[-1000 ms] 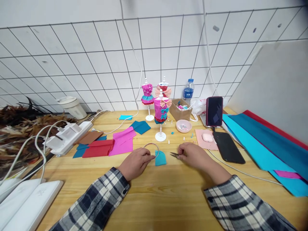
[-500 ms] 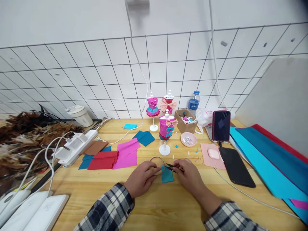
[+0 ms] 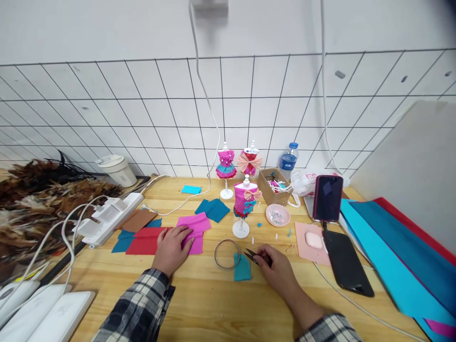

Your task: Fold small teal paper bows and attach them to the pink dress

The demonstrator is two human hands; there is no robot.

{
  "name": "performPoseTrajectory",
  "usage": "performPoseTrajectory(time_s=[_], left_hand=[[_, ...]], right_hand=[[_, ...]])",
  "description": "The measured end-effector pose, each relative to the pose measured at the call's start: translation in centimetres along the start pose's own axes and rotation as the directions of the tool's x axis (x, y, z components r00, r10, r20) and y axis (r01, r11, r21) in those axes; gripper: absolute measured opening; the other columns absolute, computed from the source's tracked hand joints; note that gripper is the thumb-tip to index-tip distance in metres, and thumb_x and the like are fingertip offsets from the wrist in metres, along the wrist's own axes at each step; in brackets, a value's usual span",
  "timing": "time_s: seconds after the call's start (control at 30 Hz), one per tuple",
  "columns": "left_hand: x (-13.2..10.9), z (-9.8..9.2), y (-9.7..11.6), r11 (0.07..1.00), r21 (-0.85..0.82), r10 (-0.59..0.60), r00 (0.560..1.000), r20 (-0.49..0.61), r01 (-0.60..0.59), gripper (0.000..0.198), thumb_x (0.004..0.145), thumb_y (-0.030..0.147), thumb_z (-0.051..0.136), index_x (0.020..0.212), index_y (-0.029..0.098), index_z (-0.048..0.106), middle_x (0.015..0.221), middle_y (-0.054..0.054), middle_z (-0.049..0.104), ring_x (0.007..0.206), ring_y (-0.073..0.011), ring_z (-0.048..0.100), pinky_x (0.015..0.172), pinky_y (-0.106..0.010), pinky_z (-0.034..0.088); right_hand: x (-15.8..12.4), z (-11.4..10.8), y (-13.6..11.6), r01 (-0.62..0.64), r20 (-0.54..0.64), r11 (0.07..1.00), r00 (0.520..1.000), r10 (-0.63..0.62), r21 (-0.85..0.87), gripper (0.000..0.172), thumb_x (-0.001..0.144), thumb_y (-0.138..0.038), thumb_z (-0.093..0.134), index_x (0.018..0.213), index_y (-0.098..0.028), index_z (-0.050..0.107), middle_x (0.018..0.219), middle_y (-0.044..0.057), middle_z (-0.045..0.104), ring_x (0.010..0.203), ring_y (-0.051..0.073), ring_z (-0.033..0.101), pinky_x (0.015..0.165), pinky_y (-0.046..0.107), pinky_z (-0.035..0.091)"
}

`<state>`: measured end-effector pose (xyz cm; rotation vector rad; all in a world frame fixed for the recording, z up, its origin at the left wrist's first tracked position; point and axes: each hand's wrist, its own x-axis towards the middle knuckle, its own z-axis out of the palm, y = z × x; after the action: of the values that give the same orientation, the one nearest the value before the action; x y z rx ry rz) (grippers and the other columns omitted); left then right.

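My left hand (image 3: 173, 249) rests with fingers stretched out over the edge of the magenta paper (image 3: 196, 235), beside the red paper (image 3: 144, 242). In my right hand (image 3: 273, 263) are small dark scissors (image 3: 251, 255), their blades pointing left and parted. A round metal ring (image 3: 215, 257) lies on the table between my hands. Its right edge overlaps a small teal piece (image 3: 242, 269). Just behind stands a mini dress form (image 3: 245, 202) in a magenta dress with a peach bow.
Two more dressed forms (image 3: 226, 167) stand at the back, near a cardboard box (image 3: 270, 190) and a water bottle (image 3: 289, 159). A pink dish (image 3: 278, 216) of small beads sits front of the box. Phones (image 3: 351, 263) and cables lie right; a power strip (image 3: 109, 221) lies left.
My left hand has let go of the ring and moved left onto the magenta paper. The ring now lies on the table. My right hand still holds the scissors.
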<state>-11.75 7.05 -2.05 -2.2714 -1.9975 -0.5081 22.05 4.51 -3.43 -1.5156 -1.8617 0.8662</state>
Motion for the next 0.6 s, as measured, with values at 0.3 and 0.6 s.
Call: performPoseTrajectory(time_s=[0.3,0.6], left_hand=[[-0.2,-1.4,0.5,0.966,0.170,-0.161,0.966,-0.200,0.196,0.028,0.089,0.030,0.047,0.101,0.020,0.069,0.108,-0.010,0.068,0.108,-0.0321,0.053,0.097,-0.054,0.027],[3.7,0.4,6.2,0.989,-0.040,0.139,0.989,-0.041,-0.141,0.041,0.092,0.035,0.042,0.126,0.019,0.057,0.119,-0.012,0.061,0.111,-0.0265,0.054,0.097,-0.040,0.040]], right_hand=[[-0.1,0.0,0.2,-0.004,0.010,1.000,1.000,0.004,-0.010,0.013,0.083,-0.031,0.053,0.080,-0.021,0.060,0.068,0.000,0.059,0.065,0.017,0.054,0.060,0.026,0.037],[0.3,0.1,0.3,-0.007,-0.022,1.000,1.000,0.007,-0.005,0.012,0.083,-0.031,0.055,0.080,-0.021,0.060,0.066,-0.002,0.058,0.064,0.015,0.052,0.058,0.025,0.034]])
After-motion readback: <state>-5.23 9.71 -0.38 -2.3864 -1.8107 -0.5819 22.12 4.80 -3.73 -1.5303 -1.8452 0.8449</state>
